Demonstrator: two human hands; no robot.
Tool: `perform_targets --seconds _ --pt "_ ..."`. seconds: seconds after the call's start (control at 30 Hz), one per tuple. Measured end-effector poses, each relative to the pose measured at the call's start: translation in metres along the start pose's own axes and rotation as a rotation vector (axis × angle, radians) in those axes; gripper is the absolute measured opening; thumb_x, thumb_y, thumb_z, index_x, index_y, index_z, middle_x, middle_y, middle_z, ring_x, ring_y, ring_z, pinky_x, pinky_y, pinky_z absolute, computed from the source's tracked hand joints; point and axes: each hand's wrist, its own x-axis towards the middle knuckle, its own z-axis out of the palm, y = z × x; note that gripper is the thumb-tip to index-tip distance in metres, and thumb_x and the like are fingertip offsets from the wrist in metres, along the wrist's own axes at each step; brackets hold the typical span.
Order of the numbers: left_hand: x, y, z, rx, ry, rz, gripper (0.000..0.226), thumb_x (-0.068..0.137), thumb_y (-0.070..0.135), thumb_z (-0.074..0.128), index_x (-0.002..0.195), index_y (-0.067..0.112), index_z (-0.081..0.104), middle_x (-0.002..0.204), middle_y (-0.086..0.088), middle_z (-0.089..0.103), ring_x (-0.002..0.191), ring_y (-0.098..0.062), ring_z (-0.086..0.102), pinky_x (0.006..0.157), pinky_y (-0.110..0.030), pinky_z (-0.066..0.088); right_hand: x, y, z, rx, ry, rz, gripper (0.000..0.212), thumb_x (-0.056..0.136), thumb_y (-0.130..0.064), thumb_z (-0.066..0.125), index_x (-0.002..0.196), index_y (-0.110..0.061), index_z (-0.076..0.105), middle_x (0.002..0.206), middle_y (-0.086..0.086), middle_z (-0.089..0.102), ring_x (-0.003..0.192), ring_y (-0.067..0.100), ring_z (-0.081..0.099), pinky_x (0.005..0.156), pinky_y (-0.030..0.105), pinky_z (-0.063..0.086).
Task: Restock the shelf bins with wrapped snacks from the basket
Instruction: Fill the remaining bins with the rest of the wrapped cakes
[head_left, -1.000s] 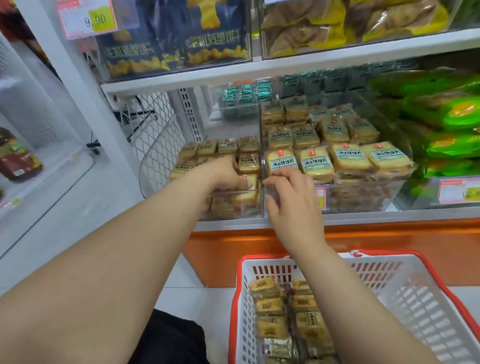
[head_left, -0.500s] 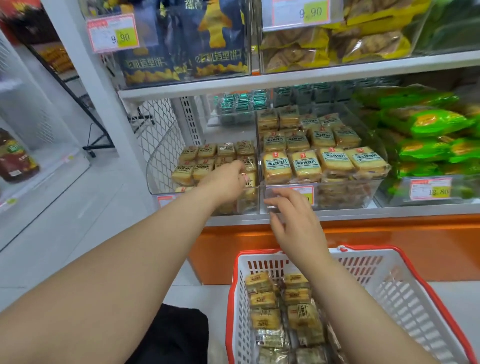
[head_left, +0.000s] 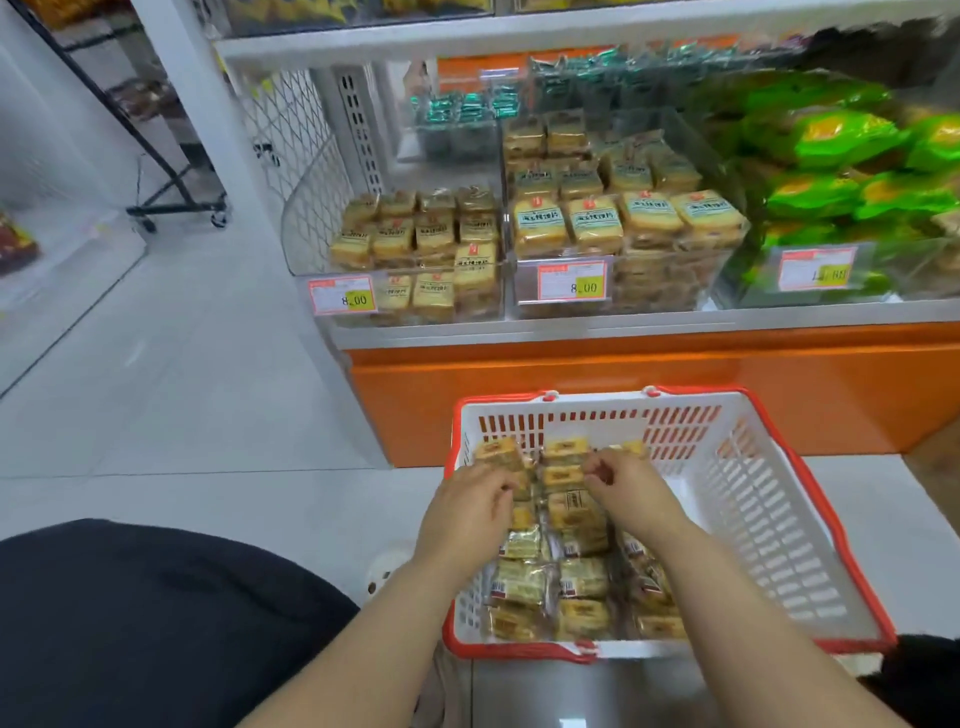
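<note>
Now both hands are down in the basket (head_left: 769, 525), a white plastic one w/ red rim, sitting on the floor in front of the shelf's orange base (head_left: 623, 379). Left hand (head_left: 467, 514) is at the basket's near-left side, fingers curled over a yellow wrapped snack (head_left: 501, 454) at the far-left end of the pile; looks like a grip, but fingertips are partly hidden. Right hand (head_left: 628, 488) is just beside it, fingers curled and pinching the edge of another wrapper (head_left: 563, 447) near the top row. The rest of the wrapped snacks (head_left: 571, 582) lie in rough rows along the basket's left half, some face up, some showing barcode backs; right half is bare mesh.

Up on the shelf, the left clear bin (head_left: 415, 306) holds yellow packs w/ a price tag (head_left: 343, 297) reading 8.00 on its front. Middle bin (head_left: 649, 280) is touching it on the right, stacked w/ bigger teal-labelled packs, also tagged 8.00 (head_left: 571, 281). Green bags (head_left: 841, 140) fill the bin further right; its tag is too blurred to read. Small teal-wrapped items (head_left: 467, 111) sit behind the left bin. Dark clothing (head_left: 156, 623) shows bottom left.
</note>
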Motion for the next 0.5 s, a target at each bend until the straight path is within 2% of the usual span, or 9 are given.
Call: perform_targets --seconds 0.07,0.2,0.3,0.43,0.5 --pt "-0.008 -0.012 0.011 0.001 -0.029 -0.026 0.027 0.1 0.023 0.046 0.121 0.023 0.063 0.121 0.009 0.061 0.115 -0.011 0.051 0.097 -0.024 0.038 0.006 0.004 0.012 -0.019 -0.04 0.008 0.012 0.093 -0.019 0.056 0.088 -0.029 0.056 0.085 -0.001 0.066 0.08 0.02 0.062 0.076 0.035 0.053" --pt "-0.01 -0.025 0.023 0.03 -0.025 -0.02 0.028 0.1 0.023 0.045 0.121 0.024 0.063 0.12 0.011 0.061 0.113 -0.007 0.052 0.094 -0.018 0.037 0.023 0.006 0.036 -0.131 -0.08 0.028 0.004 0.095 -0.019 0.054 0.094 -0.018 0.058 0.088 0.0 0.065 0.076 0.016 0.058 0.063 0.027 0.047" --pt "-0.007 -0.027 0.029 0.009 -0.01 -0.006 0.028 0.1 0.024 0.044 0.121 0.024 0.063 0.119 0.012 0.06 0.112 -0.004 0.05 0.094 -0.015 0.035 0.04 0.01 0.052 -0.23 -0.062 0.034 0.005 0.093 -0.021 0.057 0.095 -0.019 0.06 0.098 0.003 0.066 0.08 0.017 0.057 0.075 0.031 0.052" --pt "-0.004 -0.028 0.038 -0.02 -0.013 -0.013 0.027 0.098 0.023 0.046 0.118 0.026 0.063 0.114 0.015 0.061 0.107 -0.001 0.051 0.095 -0.02 0.043 0.056 0.027 0.074 -0.498 -0.188 0.047 0.034 0.091 -0.032 0.056 0.124 -0.024 0.053 0.127 0.004 0.055 0.113 0.024 0.052 0.094 0.04 0.047" --pt "-0.002 -0.03 0.04 -0.026 -0.018 -0.018 0.026 0.098 0.023 0.048 0.118 0.026 0.063 0.114 0.014 0.06 0.107 -0.002 0.05 0.094 -0.019 0.041 0.056 0.039 0.083 -0.525 -0.278 0.093 0.047 0.092 -0.025 0.055 0.137 -0.024 0.042 0.142 0.002 0.045 0.129 0.026 0.042 0.105 0.044 0.038"
